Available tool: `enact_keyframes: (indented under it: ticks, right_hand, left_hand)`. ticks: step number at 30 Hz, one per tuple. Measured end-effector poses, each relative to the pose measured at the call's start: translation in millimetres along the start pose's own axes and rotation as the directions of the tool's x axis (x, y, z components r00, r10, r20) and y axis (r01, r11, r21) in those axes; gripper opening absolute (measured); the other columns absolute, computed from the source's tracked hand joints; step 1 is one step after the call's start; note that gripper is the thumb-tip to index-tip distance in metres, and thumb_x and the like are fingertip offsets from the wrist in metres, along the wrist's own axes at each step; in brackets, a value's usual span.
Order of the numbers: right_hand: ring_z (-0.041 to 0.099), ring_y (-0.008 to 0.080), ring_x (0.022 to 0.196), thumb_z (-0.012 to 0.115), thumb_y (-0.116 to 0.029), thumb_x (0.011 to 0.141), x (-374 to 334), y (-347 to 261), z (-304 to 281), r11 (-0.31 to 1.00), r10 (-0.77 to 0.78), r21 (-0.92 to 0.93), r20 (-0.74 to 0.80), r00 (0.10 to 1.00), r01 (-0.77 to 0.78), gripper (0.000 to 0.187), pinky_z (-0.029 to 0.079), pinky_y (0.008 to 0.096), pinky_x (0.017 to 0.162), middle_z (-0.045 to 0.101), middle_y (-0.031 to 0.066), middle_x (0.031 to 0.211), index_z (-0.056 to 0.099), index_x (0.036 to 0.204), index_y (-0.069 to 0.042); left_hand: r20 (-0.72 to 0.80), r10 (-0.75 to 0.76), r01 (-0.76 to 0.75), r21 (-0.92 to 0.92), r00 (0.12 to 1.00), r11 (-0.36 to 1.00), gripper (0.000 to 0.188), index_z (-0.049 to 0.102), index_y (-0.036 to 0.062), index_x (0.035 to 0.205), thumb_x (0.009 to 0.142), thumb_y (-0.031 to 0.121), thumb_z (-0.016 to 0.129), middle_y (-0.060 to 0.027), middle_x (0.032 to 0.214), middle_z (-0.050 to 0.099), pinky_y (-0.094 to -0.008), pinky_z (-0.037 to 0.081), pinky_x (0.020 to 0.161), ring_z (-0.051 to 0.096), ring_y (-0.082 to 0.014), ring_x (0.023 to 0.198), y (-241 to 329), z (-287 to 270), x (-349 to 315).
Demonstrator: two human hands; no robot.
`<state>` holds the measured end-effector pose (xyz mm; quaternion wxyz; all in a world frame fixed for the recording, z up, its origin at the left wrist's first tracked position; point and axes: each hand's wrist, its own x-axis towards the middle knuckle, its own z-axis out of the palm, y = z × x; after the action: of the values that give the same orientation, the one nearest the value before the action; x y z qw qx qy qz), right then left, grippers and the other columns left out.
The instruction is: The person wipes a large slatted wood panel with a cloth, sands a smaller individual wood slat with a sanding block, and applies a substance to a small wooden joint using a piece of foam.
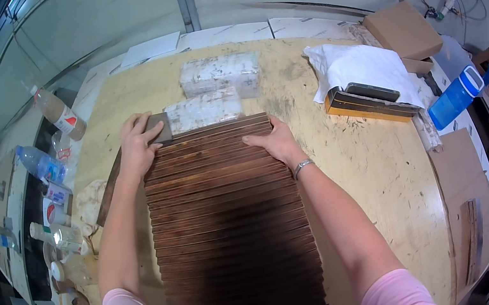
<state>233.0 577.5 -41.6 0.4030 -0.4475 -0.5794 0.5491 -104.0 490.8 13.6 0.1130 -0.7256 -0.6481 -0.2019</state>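
Note:
A long row of dark brown wooden slats [227, 200], packed side by side, runs from the table's middle down to the lower edge. My left hand [141, 142] is at its far left corner, closed on a flat grey-brown block that looks like a sanding block [158, 128]. That block rests against the far end of the slats. At the far right corner my right hand [275, 143] grips the slats, thumb on top and fingers round the side edge. A dark wooden strip [110, 189] lies slanting beside my left forearm, partly hidden by it.
Two plastic-wrapped bundles [220, 74] lie beyond the slats. Bottles [58, 112], jars and cups line the left edge. At the right are a white cloth [359, 65], a phone [370, 92] on a black-and-orange box, a blue water bottle [455, 98] and a cardboard box [403, 31].

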Motion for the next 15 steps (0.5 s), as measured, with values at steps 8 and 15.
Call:
enact_keyframes:
  ticks: [8,15]
  right_hand:
    - [0.069,0.0204,0.102,0.09,-0.019,0.071,-3.0,-7.6,-0.8,1.0,-0.008,-0.025,-0.032,0.999,0.008,0.069,0.054,0.032,0.092,0.072,0.0159,0.112,0.057,0.127,0.006]
    - [0.069,0.0239,0.102,0.09,-0.02,0.071,6.1,6.9,-3.4,0.989,-0.074,-0.131,-0.082,0.994,0.063,0.07,0.053,0.0332,0.093,0.072,0.0183,0.111,0.057,0.127,0.005]
  left_hand:
    - [-0.025,0.035,-0.038,-0.161,0.999,0.986,0.063,0.071,0.0173,0.125,0.065,0.007,0.083,-0.0114,0.143,0.055,-0.0417,0.039,0.112,0.045,-0.0343,0.132,-8.2,19.9,2.4]
    - [0.031,0.128,-0.118,-0.236,0.991,0.965,0.059,0.071,0.0156,0.124,0.067,0.01,0.083,-0.0094,0.143,0.055,-0.0414,0.04,0.112,0.045,-0.0337,0.131,38.3,26.5,37.7]
